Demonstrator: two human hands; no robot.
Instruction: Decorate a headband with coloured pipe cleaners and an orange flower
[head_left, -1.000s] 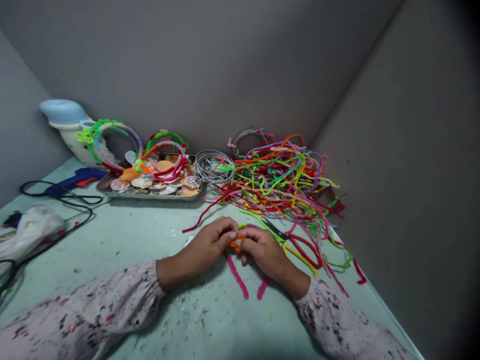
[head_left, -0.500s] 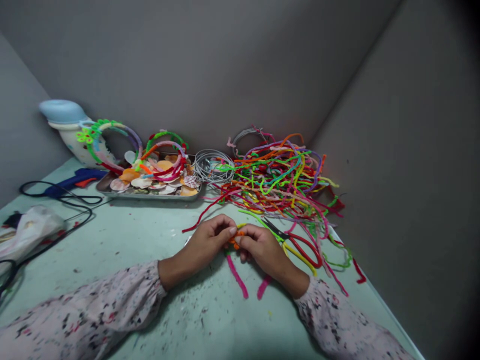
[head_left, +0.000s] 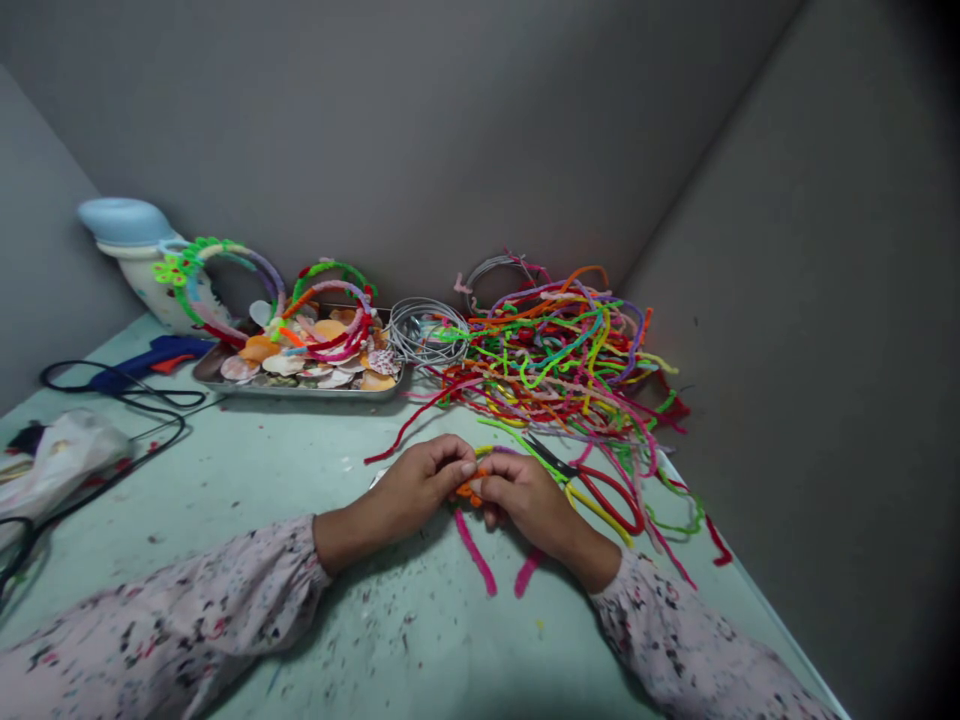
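Note:
Between my two hands is a small bent shape of orange pipe cleaner [head_left: 470, 492]. My left hand [head_left: 424, 482] pinches it from the left, fingers closed. From the other side my right hand [head_left: 529, 500] pinches it too, thumb and forefinger together. Pink pipe cleaner ends [head_left: 476, 555] stick out below toward me, and a yellow and purple stretch shows just behind the fingertips. How these parts join is hidden by my fingers. Scissors with red handles [head_left: 611, 502] lie right beside my right hand.
A heap of coloured pipe cleaners [head_left: 555, 350] lies at the back right, beside a coil of grey wire [head_left: 427, 335]. Decorated headbands [head_left: 330, 300] rest on a metal tray [head_left: 300, 394] of seashells. Leftward are a blue glue gun [head_left: 142, 362], black cable [head_left: 169, 440] and a bottle [head_left: 142, 260].
Both hands have shifted very slightly, still pinching the orange pipe cleaner. A little more of the orange piece and of the purple stretch behind it shows now.

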